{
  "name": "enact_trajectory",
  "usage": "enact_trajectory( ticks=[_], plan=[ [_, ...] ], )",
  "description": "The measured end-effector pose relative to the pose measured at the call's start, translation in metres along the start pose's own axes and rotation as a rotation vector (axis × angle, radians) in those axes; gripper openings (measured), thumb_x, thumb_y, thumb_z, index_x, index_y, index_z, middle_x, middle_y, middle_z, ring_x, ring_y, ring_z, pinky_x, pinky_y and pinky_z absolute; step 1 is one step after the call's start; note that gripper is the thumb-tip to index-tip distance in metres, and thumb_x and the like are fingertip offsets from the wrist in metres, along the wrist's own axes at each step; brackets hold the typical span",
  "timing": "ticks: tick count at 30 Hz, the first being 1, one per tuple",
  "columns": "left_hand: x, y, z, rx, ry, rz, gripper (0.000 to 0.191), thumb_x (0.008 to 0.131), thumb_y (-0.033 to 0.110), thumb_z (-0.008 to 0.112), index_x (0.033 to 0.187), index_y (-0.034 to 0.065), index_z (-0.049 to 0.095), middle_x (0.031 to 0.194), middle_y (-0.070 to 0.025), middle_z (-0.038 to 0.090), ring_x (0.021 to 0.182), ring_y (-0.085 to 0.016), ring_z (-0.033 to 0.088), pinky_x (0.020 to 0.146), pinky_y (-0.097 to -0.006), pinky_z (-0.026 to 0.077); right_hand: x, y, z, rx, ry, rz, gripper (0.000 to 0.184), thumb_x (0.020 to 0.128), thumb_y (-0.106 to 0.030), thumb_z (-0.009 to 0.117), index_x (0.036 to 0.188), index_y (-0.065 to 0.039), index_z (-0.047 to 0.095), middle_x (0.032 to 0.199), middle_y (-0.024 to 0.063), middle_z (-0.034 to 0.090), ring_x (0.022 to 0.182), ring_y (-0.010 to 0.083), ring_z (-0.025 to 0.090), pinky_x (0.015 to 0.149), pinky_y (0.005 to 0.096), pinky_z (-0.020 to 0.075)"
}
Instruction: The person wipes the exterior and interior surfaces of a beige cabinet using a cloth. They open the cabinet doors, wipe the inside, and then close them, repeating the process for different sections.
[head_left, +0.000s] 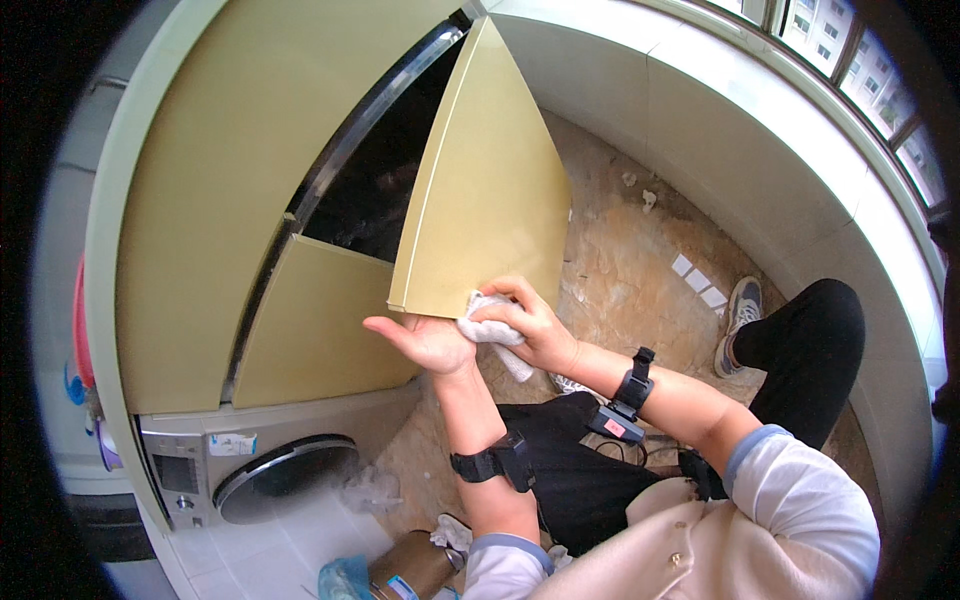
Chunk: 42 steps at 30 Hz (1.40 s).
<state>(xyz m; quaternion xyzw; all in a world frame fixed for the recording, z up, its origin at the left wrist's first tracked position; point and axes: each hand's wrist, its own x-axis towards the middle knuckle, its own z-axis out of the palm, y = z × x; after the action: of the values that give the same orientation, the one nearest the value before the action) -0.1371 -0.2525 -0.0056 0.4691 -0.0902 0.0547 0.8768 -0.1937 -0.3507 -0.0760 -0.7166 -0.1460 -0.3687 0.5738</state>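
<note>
A yellow-green cabinet door (487, 180) stands swung out from a tall cabinet, with a dark interior behind it. My left hand (439, 343) is palm up at the door's near edge, thumb out to the side and fingers partly hidden under it; whether it bears the door's weight I cannot tell. My right hand (536, 322) grips a white cloth (491, 322) and presses it against the near edge, close to the corner. One end of the cloth hangs below the fingers.
Another cabinet panel (322, 322) is beside the open door, above a front-loading washing machine (285, 480). A brown bin (412, 562) with a blue bag stands near my left arm. White squares (697, 280) lie on the stone-patterned floor. A low wall (720, 142) curves along the right under windows.
</note>
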Motion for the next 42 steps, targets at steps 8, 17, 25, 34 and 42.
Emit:
enact_trajectory(
  ticks=[8,17,25,34,42],
  plan=[
    [0.001,0.007,0.015,-0.039,-0.229,-0.018,0.1,0.09,0.079,0.022,0.149,-0.0016,0.031,0.154,-0.0161,0.034,0.142,-0.028,0.032,0.118,-0.0449,0.023,0.011,-0.035,-0.011,0.033,0.206,-0.002,0.057,0.073,-0.009,0.08,0.126,-0.017,0.06,0.135,0.0186,0.045,0.121,0.0378,0.051,0.102,0.0448,0.0443],
    [0.009,0.013,0.022,-0.195,-0.366,-0.101,0.106,0.085,0.084,0.027,0.154,0.0031,0.02,0.159,-0.0173,0.024,0.146,-0.032,0.025,0.12,-0.0469,0.018,0.041,-0.024,0.004,-0.172,0.008,-0.309,0.041,0.074,-0.019,0.076,0.114,-0.025,0.07,0.147,0.0204,0.04,0.134,0.0428,0.04,0.11,0.0513,0.0342],
    [-0.002,0.016,0.032,-0.263,-0.399,-0.233,0.098,0.087,0.082,0.028,0.155,0.0124,0.022,0.155,-0.0133,0.033,0.142,-0.029,0.034,0.118,-0.0448,0.023,-0.007,-0.029,-0.023,-0.207,0.056,-0.166,0.047,0.067,-0.004,0.078,0.109,-0.023,0.073,0.145,0.0192,0.04,0.129,0.0384,0.045,0.105,0.0452,0.0399],
    [-0.021,0.009,0.043,-0.135,-0.58,-0.246,0.1,0.085,0.084,0.023,0.157,0.014,0.017,0.161,-0.008,0.021,0.146,-0.026,0.023,0.12,-0.0433,0.016,0.015,-0.049,-0.046,-0.437,0.092,-0.324,0.049,0.06,-0.008,0.079,0.106,-0.024,0.072,0.136,0.015,0.045,0.11,0.0363,0.055,0.089,0.0438,0.0482],
    [-0.021,0.008,0.044,-0.238,-0.593,-0.296,0.098,0.086,0.081,0.033,0.157,0.0157,0.016,0.162,-0.0046,0.019,0.148,-0.025,0.019,0.12,-0.0454,0.015,-0.064,-0.013,-0.072,-0.459,-0.218,-0.01,0.045,0.067,-0.003,0.073,0.107,-0.022,0.07,0.132,0.0186,0.051,0.115,0.0391,0.056,0.089,0.0441,0.0528]
  ],
)
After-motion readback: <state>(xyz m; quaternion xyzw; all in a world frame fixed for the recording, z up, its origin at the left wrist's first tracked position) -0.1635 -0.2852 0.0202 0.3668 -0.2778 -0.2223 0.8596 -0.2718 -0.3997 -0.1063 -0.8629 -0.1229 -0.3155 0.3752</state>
